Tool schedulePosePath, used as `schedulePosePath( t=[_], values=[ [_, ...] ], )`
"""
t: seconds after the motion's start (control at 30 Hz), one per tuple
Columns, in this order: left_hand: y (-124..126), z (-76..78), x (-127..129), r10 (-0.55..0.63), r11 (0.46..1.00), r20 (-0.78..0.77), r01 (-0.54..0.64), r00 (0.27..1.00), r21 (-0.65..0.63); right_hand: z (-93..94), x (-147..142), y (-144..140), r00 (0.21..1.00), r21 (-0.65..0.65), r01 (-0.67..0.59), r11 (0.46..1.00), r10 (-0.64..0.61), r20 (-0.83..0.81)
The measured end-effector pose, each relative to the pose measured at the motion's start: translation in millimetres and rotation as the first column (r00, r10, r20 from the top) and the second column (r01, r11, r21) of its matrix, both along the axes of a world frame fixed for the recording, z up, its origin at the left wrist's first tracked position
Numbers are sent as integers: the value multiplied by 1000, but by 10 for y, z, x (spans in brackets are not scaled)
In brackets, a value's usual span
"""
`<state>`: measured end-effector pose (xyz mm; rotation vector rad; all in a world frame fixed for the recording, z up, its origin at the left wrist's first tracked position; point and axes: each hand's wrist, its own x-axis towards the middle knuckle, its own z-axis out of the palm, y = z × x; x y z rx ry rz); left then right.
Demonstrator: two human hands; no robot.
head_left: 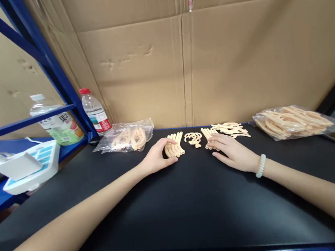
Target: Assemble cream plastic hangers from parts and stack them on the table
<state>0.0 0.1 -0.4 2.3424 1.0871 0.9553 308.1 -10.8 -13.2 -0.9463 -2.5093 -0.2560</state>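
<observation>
Mid-frame, your left hand point(156, 158) cups one row of curved pieces point(177, 143); your right hand point(234, 152) overlaps a second row point(206, 135), both loosely unclenched, likely to align them.

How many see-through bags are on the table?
2. One clear bag lies beyond the left hand, beside the red-capped bottle; another bag lies beyond the right hand, farther right. None seems hidden.

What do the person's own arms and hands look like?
The left hand and right hand wear no gloves, and both forearms are bare, with no sleeves in view. A pale, ribbed band circles the right wrist.
</observation>
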Motion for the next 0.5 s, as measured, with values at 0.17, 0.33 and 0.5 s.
schedulePosePath(
  t=[0.17,0.33,0.5],
  values=[
    [-4,3,-1,-11,1000,-1,11,1000,-5,4,2,-3,1000,-5,-7,1000,7,-3],
    [2,20,-8,-31,999,-6,31,999,-12,14,2,3,1000,-14,-10,1000,10,-2],
    [19,9,-21,-44,999,-22,44,999,-11,50,-21,-15,994,-28,-18,999,15,-106]
  ],
)
